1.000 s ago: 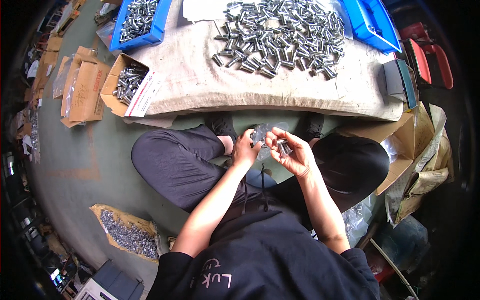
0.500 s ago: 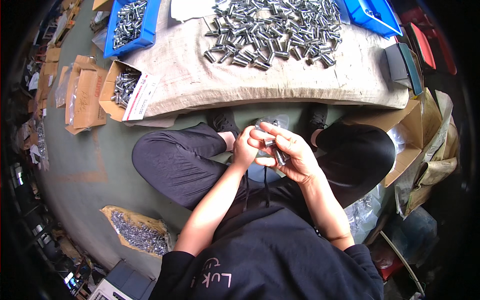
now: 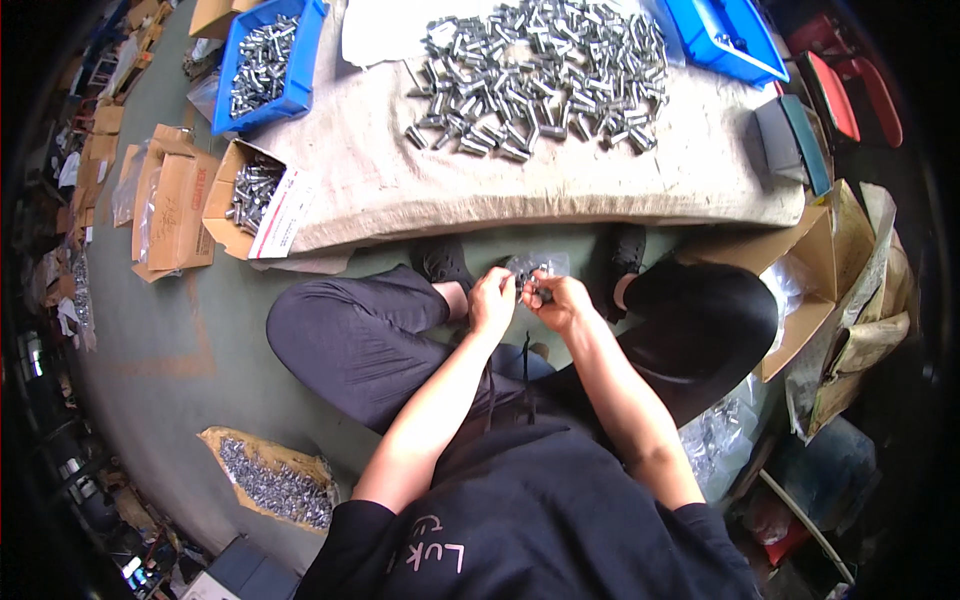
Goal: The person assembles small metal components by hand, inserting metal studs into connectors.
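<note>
My left hand (image 3: 491, 303) and my right hand (image 3: 563, 304) are close together above my lap, between my crossed legs. The right fingers curl round small cylindrical metal parts (image 3: 541, 293), partly hidden by the fingers. My left hand is closed beside them, its fingertips near a small dark piece; what it grips is too small to make out. Just beyond the hands a clear plastic bag (image 3: 548, 263) shows, with metal pieces at its near side. Farther off, a large pile of similar shiny cylindrical metal parts (image 3: 540, 80) lies spread on a cloth-covered surface (image 3: 400, 185).
Blue bins (image 3: 303, 92) stand at the far left and far right. Cardboard boxes sit at the left, one with metal parts (image 3: 255, 192), and an open carton (image 3: 815, 265) at the right. A cardboard tray of small parts (image 3: 275, 480) rests on the floor at lower left.
My right hand has turned and closed its spread fingers over the metal parts. Both hands have moved slightly farther from my body, toward the plastic bag.
</note>
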Demonstrator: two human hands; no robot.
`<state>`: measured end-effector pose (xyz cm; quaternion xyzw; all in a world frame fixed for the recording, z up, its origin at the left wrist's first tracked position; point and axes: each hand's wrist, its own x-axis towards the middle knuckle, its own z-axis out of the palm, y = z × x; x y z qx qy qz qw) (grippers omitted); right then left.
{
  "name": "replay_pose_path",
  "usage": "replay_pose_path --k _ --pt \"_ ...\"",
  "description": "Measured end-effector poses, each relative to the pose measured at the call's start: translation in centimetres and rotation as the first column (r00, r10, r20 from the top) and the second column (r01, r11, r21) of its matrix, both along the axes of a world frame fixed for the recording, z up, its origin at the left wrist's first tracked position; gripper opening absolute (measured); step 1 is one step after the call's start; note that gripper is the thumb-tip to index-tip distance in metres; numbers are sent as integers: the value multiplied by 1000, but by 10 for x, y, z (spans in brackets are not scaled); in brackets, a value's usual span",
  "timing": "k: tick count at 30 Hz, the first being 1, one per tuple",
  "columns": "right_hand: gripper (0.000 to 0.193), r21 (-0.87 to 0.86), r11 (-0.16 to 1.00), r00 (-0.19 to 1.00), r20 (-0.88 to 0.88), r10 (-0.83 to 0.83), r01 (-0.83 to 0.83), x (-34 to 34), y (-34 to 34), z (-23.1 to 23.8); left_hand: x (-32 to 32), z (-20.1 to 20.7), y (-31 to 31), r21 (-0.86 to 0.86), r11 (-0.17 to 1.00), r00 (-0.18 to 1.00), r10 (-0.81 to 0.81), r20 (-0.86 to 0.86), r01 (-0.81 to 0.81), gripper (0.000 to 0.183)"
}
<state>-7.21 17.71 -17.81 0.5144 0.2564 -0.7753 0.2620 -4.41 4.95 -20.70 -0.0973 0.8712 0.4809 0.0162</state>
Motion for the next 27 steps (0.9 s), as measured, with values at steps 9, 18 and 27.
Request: replay_pose_path --k 9,18,27 --pt "20 247 850 867 -66 494 -466 -8 -3 -14 1 6 -2 26 996 996 85 8 -85 8" --pt "26 537 291 199 -224 954 -791 -51 48 138 -72 118 -27 -53 994 889 64 -453 -99 14" --pt "28 894 121 -279 -259 925 -430 -73 29 131 -241 145 -43 -570 791 920 -364 -146 223 92"
